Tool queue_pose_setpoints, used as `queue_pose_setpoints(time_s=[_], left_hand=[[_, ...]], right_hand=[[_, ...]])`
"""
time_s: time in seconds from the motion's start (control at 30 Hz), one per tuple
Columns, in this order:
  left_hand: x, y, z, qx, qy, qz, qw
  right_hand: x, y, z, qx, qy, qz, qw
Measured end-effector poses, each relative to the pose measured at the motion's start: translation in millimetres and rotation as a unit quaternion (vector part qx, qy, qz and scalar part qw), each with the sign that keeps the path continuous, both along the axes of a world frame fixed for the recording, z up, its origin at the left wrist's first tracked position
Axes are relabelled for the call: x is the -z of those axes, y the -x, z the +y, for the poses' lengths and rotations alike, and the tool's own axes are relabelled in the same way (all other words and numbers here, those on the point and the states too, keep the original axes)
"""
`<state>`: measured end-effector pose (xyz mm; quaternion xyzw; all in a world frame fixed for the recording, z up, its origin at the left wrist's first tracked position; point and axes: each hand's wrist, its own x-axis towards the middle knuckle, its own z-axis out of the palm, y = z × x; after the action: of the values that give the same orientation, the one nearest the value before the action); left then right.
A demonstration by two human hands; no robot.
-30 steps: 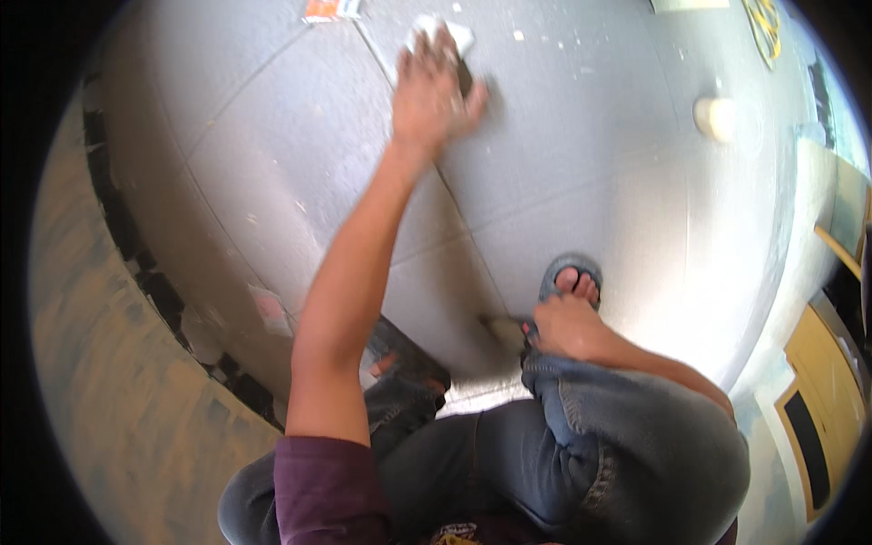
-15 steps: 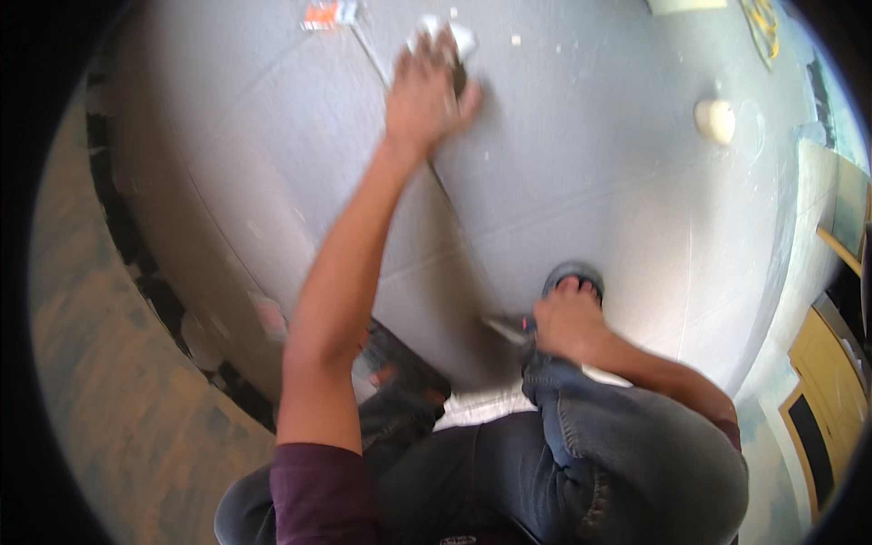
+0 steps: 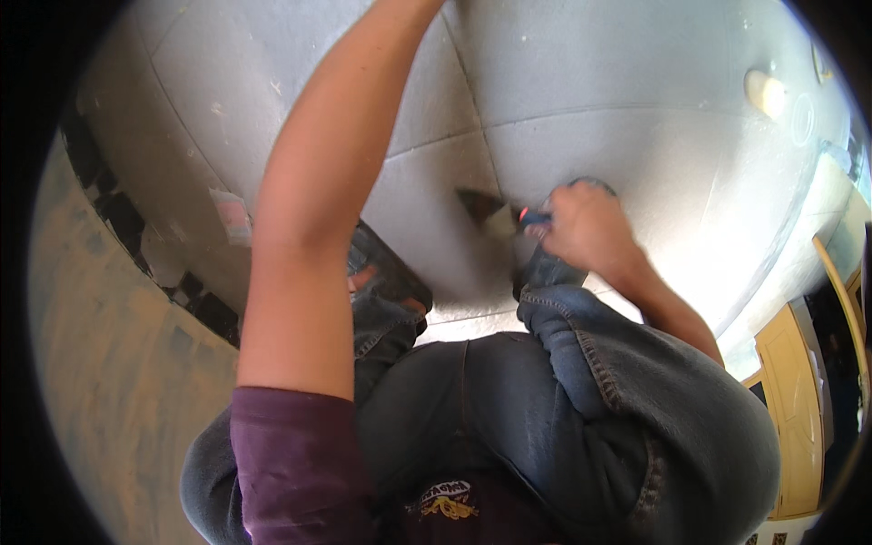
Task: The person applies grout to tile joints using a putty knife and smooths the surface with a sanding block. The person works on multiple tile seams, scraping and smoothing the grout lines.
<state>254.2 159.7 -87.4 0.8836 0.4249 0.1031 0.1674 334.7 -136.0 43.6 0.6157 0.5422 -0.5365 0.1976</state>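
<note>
My right hand (image 3: pixel 589 225) is closed round the dark blue and red handle of a putty knife (image 3: pixel 498 218). The knife's blade, partly dark and partly pale, points left above the grey tiled floor (image 3: pixel 436 173); it is blurred, so I cannot tell whether it touches. The hand is low over my right foot, partly covering its dark sandal. My left forearm (image 3: pixel 318 154) reaches forward past the upper edge of the head view, and the left hand is out of sight.
A cream-coloured cylinder (image 3: pixel 765 94) stands on the floor at the far right. A small pale pink scrap (image 3: pixel 232 216) lies left of my left arm. Broken black tile pieces (image 3: pixel 118 218) edge a brown surface at left. Yellow wooden panels (image 3: pixel 788 409) stand at right.
The view has shifted, and my left hand with the white thing under it has passed out of the top. The putty knife in my right hand now shows more of its blade.
</note>
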Motion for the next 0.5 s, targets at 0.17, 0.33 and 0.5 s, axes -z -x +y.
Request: queue_pose_setpoints(time_s=[0.17, 0.33, 0.5], left_hand=[[12.8, -39.5, -36.8, 0.096, -0.016, -0.055, 0.994], [3.7, -2.9, -8.7, 0.01, -0.044, -0.003, 0.999], [8.0, -40.9, -24.2, 0.112, -0.032, -0.052, 0.992]], right_hand=[[11.4, -7.6, -18.2, -0.031, 0.044, -0.032, 0.998], [-1.0, -23.4, 38.8, 0.055, 0.009, -0.049, 0.997], [11.3, -18.5, -9.8, -0.05, 0.002, -0.02, 0.999]])
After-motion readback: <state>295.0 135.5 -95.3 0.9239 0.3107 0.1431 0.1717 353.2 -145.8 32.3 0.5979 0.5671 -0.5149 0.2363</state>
